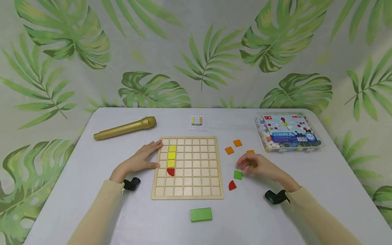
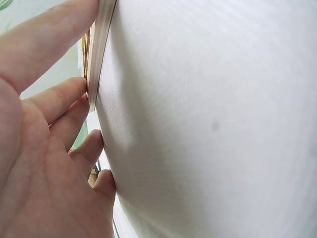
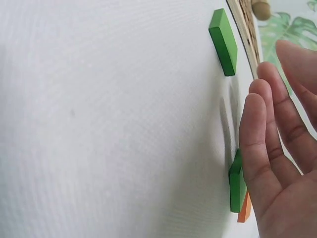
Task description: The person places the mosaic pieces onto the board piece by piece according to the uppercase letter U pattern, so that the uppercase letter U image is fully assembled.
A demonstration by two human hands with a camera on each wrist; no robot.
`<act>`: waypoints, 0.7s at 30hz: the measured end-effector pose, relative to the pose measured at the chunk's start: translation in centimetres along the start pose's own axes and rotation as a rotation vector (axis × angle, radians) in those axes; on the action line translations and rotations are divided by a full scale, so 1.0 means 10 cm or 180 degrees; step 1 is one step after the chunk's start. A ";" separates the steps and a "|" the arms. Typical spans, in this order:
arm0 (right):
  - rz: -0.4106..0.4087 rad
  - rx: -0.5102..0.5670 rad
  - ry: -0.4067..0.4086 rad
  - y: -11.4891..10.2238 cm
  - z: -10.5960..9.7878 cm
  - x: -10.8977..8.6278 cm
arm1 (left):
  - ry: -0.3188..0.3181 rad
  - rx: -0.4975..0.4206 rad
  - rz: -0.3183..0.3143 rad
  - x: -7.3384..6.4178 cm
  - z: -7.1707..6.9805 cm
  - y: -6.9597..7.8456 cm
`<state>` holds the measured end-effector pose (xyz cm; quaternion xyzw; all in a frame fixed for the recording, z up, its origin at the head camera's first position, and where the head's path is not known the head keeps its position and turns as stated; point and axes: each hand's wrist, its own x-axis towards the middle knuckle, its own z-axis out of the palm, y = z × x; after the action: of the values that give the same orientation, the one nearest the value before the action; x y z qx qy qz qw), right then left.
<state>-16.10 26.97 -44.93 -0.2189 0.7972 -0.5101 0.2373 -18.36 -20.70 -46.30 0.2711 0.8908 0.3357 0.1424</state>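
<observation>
A wooden grid board (image 1: 187, 197) lies flat on the table. My left hand (image 1: 137, 160) touches its left edge with thumb and fingertips. Three yellow square tiles (image 1: 172, 155) stand in a column of cells, with a red quarter-circle tile (image 1: 170, 172) directly below. To the board's right my right hand (image 1: 258, 166) hovers over the table, fingers loosely bent, holding nothing. One green square tile (image 1: 238, 175) lies by its fingertips; another green tile (image 3: 236, 188) is partly hidden beneath the hand. Near them lie a red quarter-circle tile (image 1: 232, 185) and three orange square tiles (image 1: 237, 143).
A small pattern card (image 1: 198, 122) lies behind the board, and a gold microphone (image 1: 125, 128) at the back left. At the back right sits a clear plastic box (image 1: 289, 132) of coloured pieces. A green block (image 1: 201, 214) lies in front of the board.
</observation>
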 end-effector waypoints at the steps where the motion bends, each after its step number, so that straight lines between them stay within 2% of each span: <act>1: 0.0003 -0.0038 -0.0015 0.00 0.01 0.00 | -0.0003 -0.0013 0.0006 0.00 0.00 0.00; 11: 0.0051 -0.0502 0.0045 0.01 0.11 0.00 | -0.0013 -0.0054 0.0000 0.00 -0.01 -0.01; 21: -0.0191 -0.0965 0.0136 -0.04 0.22 0.03 | -0.0005 -0.0045 0.0002 0.00 0.00 -0.01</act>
<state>-15.00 25.04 -45.38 -0.2650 0.8631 -0.3953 0.1692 -18.39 -20.80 -46.34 0.2706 0.8882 0.3418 0.1449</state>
